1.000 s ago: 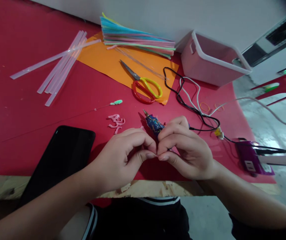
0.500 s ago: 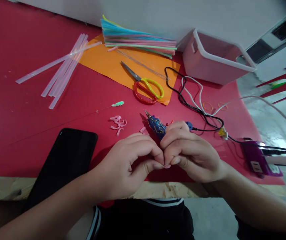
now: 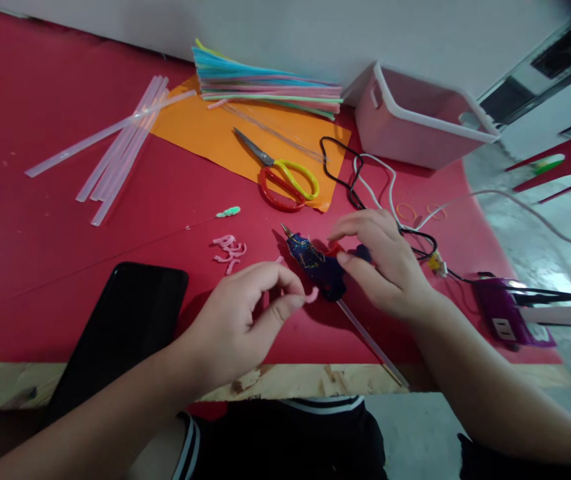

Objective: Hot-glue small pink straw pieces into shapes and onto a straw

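Between thumb and forefinger, my left hand [image 3: 252, 317] pinches a short curled piece of pink pipe cleaner [image 3: 311, 295]. My right hand [image 3: 382, 260] has its fingers apart over the rear of a dark blue glue gun [image 3: 318, 263], beside its red part [image 3: 334, 250]. The gun lies on the table with its metal tip toward the far left, and a clear glue stick [image 3: 370, 340] sticks out of its back. Several more cut pink pipe cleaner pieces [image 3: 230, 252] lie left of the gun. Beyond them rests a thin wire with a green fuzzy tip [image 3: 228, 212].
A black phone [image 3: 125, 327] lies at left by the table edge. Farther back are glue sticks [image 3: 120, 150], scissors [image 3: 285, 175] on orange paper [image 3: 185, 140], a pipe cleaner bundle [image 3: 265, 83] and a pink bin [image 3: 410, 127]. Cables [image 3: 390, 193] run to a purple power strip [image 3: 510, 313].
My hands have parted. The right one has let go of the pink piece and moved up to the glue gun; the left still holds the piece. The view has shifted slightly.
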Demonstrator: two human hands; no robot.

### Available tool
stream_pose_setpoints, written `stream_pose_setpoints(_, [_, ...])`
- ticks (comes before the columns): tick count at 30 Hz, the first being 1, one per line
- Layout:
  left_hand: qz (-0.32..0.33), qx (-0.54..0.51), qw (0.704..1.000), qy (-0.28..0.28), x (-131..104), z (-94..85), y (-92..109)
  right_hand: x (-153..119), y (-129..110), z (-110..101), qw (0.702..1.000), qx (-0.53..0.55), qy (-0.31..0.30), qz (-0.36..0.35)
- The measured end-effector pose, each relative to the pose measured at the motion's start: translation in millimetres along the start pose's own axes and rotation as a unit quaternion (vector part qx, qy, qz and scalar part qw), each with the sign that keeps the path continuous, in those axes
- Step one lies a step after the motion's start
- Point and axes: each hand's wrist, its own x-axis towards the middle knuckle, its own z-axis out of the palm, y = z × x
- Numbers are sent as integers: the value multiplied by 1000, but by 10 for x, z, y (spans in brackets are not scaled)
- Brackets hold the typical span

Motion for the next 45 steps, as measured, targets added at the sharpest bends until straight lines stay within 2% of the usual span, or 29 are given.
stream_pose_setpoints(2, [-49,-75,994,56,29,-13,-2,-3,70,-10,998,-11,-58,-9])
stream_pose_setpoints(6, [-104,-232,963,95,75,-59,-51,-18,113,-47,989,-13,-147,-9])
stream_pose_setpoints(9, [-134,-285,943,109,84,-81,-76,-38,140,-89,985,6,-172,-18])
stream_pose_setpoints(19, [-179,-377,900,127,104,-116,-42,-48,226,-38,989,-47,-138,-5])
stream_pose_setpoints(21, [-176,-379,899,132,102,-117,-38,-38,220,-20,991,-70,-109,-15])
stream_pose_setpoints(24, [-168,-377,898,151,90,-113,-26,-47,208,-18,995,-78,-35,-43])
stream_pose_setpoints(28, [-173,-363,898,177,76,-101,-21,-102,156,-16,997,5,42,-62])
stream_pose_setpoints(30, [-182,-353,898,188,74,-94,-27,-120,117,5,995,46,56,-73])
stream_pose_setpoints(36, [-177,-340,905,185,44,-73,-51,-94,69,65,988,70,6,-135])
stream_pose_setpoints(45, [-126,-293,932,171,17,-76,-105,-78,72,59,984,48,-43,-167])
